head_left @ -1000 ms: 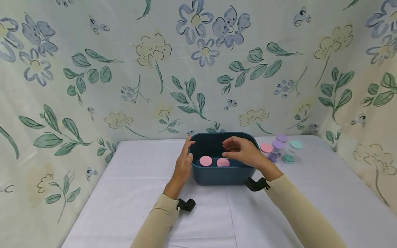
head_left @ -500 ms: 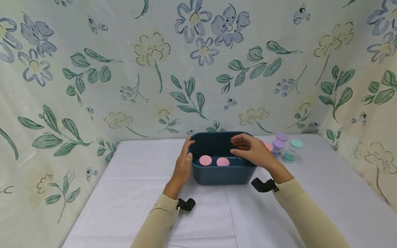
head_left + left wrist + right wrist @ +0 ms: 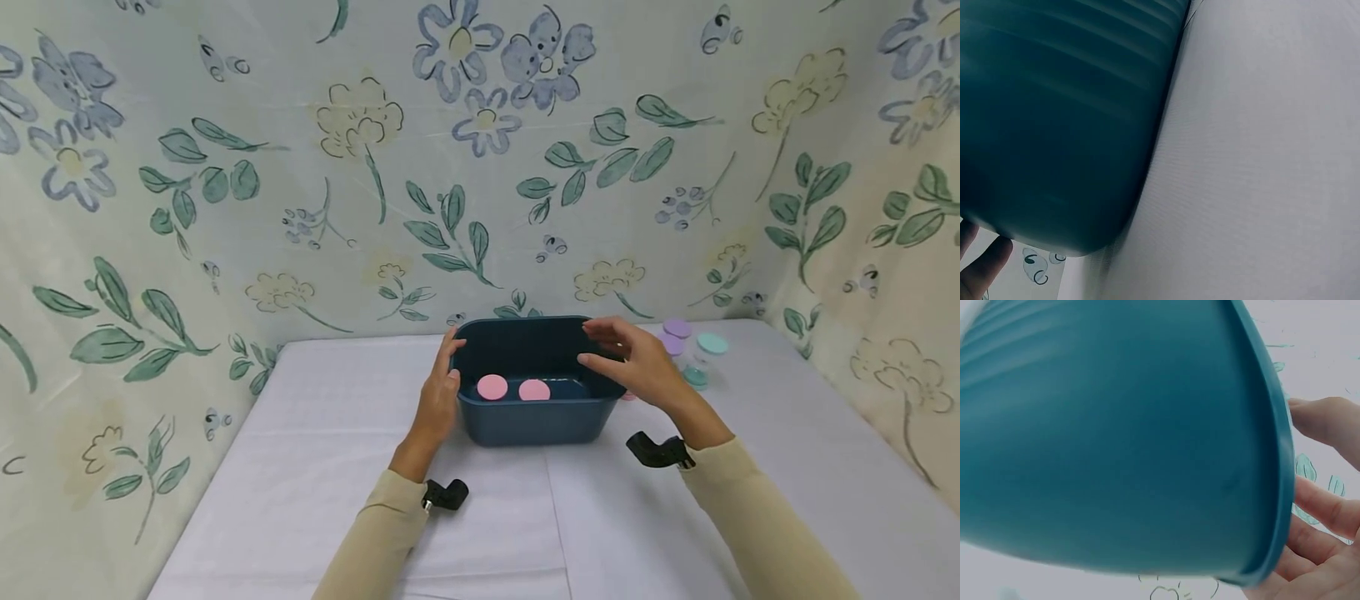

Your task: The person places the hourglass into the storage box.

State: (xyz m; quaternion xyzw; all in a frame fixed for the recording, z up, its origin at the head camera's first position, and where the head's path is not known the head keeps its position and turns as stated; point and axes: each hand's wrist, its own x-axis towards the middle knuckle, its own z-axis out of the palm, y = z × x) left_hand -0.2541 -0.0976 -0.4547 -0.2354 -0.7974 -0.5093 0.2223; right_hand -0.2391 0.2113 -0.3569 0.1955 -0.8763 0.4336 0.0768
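A dark blue-green bin [image 3: 536,425] with rounded corners stands on the cloth-covered table. Inside it, near the front wall, show two round pink lids [image 3: 492,387]; what lies under them is mostly hidden. My left hand [image 3: 437,398] rests along the bin's left side, fingers extended, with fingertips at the rim. At the right end, my right hand [image 3: 643,367] is over the rim, fingers loosely bent and thumb apart, holding nothing. In the right wrist view, its fingers [image 3: 1329,509] show past the rim of the bin's wall.
Just right of the bin, partly behind my right hand, stand small clear jars with purple lids [image 3: 677,327] and one with a teal lid [image 3: 711,343]. A bit of pink shows below that hand. Floral cloth [image 3: 337,250] hangs close behind the table.
My right hand has moved right, from over the bin's inside to its right rim, now covering part of the jars. My left hand stays at the left side.
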